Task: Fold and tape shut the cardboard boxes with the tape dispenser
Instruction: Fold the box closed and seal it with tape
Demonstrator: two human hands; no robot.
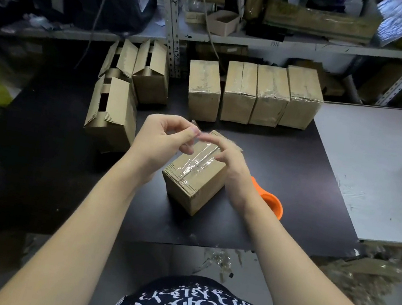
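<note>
Sealing step, seemingly nearly done: small brown cardboard box [185,189] at frame centre on dark surface [291,172]; left hand [165,138] fingers pinch the clear tape [196,165] end, right hand [231,163] fingers lie straight, pressing tape. Next: smooth that end down

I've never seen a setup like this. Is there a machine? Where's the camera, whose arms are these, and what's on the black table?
No machine here: a person works with two bare hands, and the single picture comes from a camera worn on their head, looking down. On the black table stands a cardboard box with clear tape along its top seam. The right hand rests its fingertips on that tape; the left hand hovers curled at the box's far end, and whether it pinches tape I cannot tell. An orange tape dispenser lies behind the right wrist. At the back stand four taped boxes; to the left, several open boxes.
</note>
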